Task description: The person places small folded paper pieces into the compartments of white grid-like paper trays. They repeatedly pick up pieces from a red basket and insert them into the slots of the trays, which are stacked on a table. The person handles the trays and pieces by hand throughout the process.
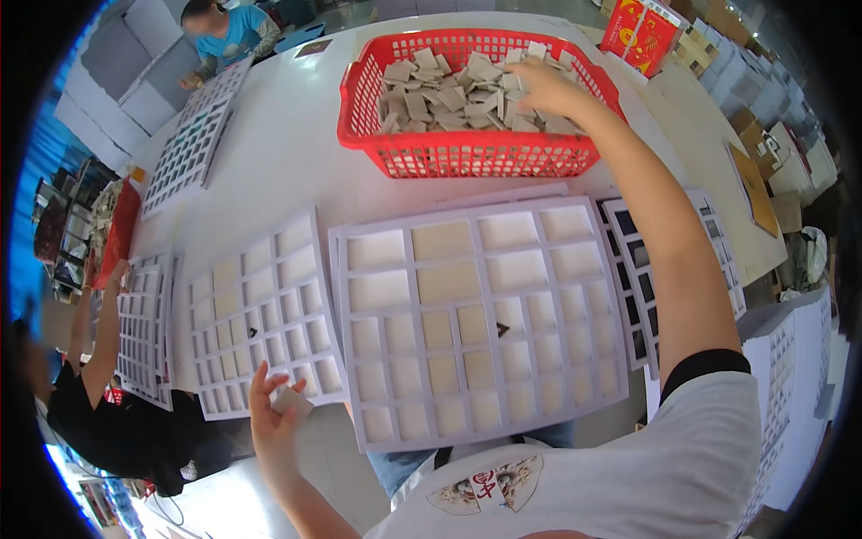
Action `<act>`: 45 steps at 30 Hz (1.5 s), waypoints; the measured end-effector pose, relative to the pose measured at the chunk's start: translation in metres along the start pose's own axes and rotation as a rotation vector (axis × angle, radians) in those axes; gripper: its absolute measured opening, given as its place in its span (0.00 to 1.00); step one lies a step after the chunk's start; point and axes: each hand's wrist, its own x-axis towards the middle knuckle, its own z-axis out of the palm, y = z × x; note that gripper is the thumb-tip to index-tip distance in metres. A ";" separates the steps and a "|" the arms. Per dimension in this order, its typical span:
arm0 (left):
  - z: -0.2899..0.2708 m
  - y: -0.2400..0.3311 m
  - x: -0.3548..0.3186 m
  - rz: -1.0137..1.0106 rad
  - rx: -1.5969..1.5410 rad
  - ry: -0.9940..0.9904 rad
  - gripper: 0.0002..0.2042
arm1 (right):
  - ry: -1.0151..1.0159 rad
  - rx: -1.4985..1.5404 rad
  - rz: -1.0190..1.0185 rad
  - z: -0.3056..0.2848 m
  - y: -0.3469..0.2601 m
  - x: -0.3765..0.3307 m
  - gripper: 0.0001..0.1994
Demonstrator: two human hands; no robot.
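Observation:
My left hand (273, 428) is closed on a small pale square tile (292, 403), pinched between thumb and fingers, below the left grid tray. Reaching over the far side, my right hand (549, 90) is inside the red plastic basket (476, 160), its fingers apart and touching the heap of greyish tiles (444, 101). In front of me lies a large white grid tray (416, 352) with rectangular and square compartments. Some compartments in its second and third columns hold cream pieces (444, 281); a small dark triangular mark (503, 330) shows in one compartment.
Left of the large tray is a similar white tray (334, 346); dark-backed trays (709, 238) lie under my right arm. A person in blue (241, 36) sits at the far left, and one in black (112, 418) works at the near left. A red box (640, 38) stands far right.

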 end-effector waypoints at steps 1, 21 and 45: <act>0.000 -0.006 0.004 0.002 -0.026 0.036 0.38 | -0.176 -0.071 0.015 0.006 -0.002 0.027 0.45; 0.011 -0.024 0.027 -0.138 0.089 0.186 0.23 | -0.719 -0.296 -0.135 0.013 -0.004 0.026 0.55; 0.103 -0.007 0.073 0.041 -0.841 -0.238 0.13 | 0.491 1.032 0.173 -0.103 -0.077 -0.034 0.40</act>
